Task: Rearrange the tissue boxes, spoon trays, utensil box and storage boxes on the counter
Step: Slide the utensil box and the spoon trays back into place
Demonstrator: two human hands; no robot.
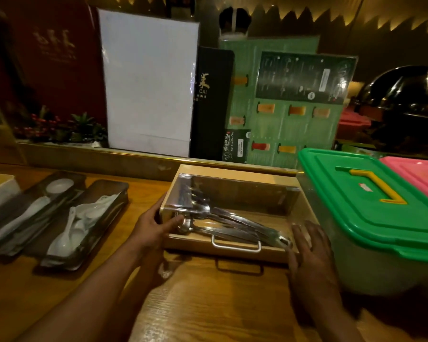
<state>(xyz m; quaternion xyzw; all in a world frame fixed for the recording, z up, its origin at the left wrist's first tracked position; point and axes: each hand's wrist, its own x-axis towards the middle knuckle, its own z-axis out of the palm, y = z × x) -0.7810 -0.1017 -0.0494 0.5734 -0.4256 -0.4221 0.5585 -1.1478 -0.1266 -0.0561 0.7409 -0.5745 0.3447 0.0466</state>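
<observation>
The utensil box [232,218], a wooden tray with a clear lid half over its metal cutlery [232,224] and a metal handle [235,244] on its near wall, is seen at the middle of the counter [208,304], its right wall close to the green-lidded storage box [371,206] at 3 o'clock. It is bracketed by both hands: the left hand [156,227] is pressed to the left wall, fingers curled over the rim in a light grip, while the right hand [309,245] is laid flat and unclenched against the right near corner. The step in hand is judged to be the shifting of this box. An even slide is called for next, so that the loose cutlery is not spilled. At 9 o'clock two spoon trays [67,218] are lying side by side; a pink-lidded box [418,174] is glimpsed beyond the green one.
</observation>
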